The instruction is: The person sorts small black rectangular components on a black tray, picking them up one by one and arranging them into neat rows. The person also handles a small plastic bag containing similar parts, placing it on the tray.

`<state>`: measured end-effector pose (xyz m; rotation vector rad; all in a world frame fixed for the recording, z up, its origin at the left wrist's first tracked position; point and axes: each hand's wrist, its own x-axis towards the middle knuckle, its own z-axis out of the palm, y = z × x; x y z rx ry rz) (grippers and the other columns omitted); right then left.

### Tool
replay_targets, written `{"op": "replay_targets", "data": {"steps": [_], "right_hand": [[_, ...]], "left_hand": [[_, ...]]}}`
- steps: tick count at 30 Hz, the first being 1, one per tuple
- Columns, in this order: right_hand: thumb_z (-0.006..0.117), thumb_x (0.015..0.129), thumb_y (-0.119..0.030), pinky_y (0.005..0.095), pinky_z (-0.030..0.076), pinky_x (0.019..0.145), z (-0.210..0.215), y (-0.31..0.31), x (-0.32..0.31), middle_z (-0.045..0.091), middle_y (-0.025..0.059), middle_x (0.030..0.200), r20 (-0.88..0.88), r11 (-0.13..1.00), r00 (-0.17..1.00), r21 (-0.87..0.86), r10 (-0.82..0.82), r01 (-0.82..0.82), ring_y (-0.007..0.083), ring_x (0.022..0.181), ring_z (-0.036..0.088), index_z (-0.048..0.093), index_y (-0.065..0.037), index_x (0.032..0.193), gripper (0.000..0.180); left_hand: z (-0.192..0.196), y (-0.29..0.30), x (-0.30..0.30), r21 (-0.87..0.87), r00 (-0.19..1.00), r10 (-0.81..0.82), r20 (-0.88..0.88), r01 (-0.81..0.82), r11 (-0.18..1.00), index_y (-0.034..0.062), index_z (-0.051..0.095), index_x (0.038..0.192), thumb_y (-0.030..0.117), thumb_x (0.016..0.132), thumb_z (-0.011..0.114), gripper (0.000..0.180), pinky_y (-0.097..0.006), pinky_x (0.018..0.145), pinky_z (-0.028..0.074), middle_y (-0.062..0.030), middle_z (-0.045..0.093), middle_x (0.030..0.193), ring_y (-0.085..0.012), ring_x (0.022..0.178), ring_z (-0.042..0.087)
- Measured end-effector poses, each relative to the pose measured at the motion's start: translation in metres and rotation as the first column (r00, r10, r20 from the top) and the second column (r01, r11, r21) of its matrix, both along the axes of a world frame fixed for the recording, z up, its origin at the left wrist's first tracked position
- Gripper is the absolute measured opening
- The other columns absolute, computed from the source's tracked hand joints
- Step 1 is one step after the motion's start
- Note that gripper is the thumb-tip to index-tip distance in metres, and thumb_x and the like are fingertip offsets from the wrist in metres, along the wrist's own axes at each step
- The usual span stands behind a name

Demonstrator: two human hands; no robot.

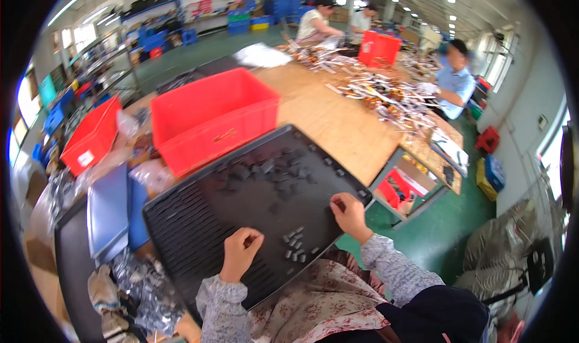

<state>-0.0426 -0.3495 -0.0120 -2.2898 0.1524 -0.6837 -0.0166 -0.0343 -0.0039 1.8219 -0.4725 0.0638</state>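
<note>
A black slotted tray rests tilted on the person's lap and the wooden table's edge. The left hand lies curled on its near part — whether it pinches anything cannot be told. Small dark blocks lie just right of it. The right hand, fingers bent, touches the tray's right edge. A red crate stands behind.

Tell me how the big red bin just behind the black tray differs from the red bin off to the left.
The big red bin stands level, its hollow facing up, right behind the black tray. The left red bin looks narrower, sits tilted, and carries a white label on its end. Both are red, open-topped plastic crates.
</note>
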Motion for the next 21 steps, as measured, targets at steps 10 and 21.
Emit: {"op": "replay_targets", "data": {"steps": [10,21], "right_hand": [[0.068,0.078,-0.010,0.0364,0.053,0.063,-0.008,0.012,0.002,0.068,0.0101,0.080,0.106,0.992,0.987,0.064,-0.119,0.112,0.0270,0.070,0.068,0.065,-0.006,0.085,0.009],[0.066,0.076,-0.012,0.0405,0.052,0.062,-0.013,0.019,-0.001,0.067,0.0100,0.077,0.167,0.975,0.961,0.018,-0.221,0.221,0.0306,0.069,0.066,0.063,-0.007,0.081,0.008]], "left_hand": [[0.005,0.000,-0.007,0.334,0.945,-0.067,0.319,-0.046,0.942,0.0032,0.066,0.100,0.004,0.074,0.075,0.027,-0.037,0.077,0.049,-0.0081,0.059,0.108,-0.0261,0.098,0.053],[-0.012,-0.001,-0.002,0.433,0.923,-0.165,0.349,-0.003,0.901,0.0036,0.067,0.101,0.005,0.074,0.074,0.028,-0.040,0.088,0.045,-0.0102,0.057,0.105,-0.0300,0.100,0.053]]}}
